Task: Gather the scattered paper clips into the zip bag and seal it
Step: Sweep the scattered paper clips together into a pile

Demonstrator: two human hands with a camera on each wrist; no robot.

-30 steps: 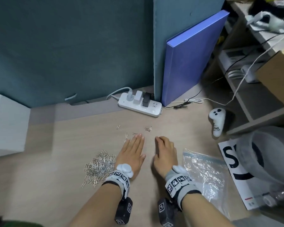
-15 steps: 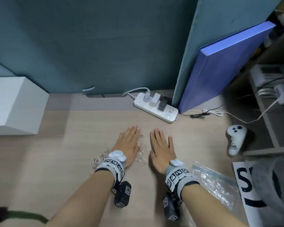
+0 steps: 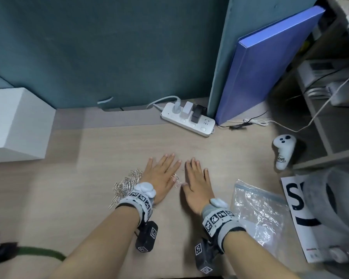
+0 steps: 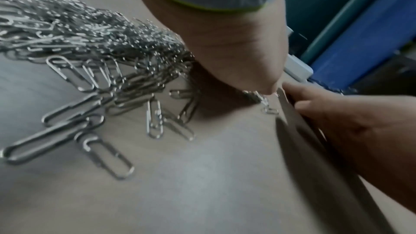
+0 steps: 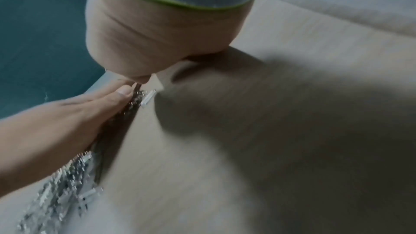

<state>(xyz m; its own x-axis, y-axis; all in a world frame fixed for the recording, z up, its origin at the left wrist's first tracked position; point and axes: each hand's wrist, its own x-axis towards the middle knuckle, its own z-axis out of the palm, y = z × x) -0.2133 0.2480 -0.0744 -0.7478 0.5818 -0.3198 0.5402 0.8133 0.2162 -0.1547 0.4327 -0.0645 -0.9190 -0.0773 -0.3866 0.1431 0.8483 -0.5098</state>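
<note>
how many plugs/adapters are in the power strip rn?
3, in a row on the power strip by the back wall: a grey corded plug on the left, a white adapter in the middle, a black adapter on the right. None seem hidden.

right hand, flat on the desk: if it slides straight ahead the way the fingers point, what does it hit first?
Bare desk first, as far as the head view shows. The right hand points away from the person, slightly left; that line probably reaches the white power strip at the back. The depth there is hard to judge.
</note>
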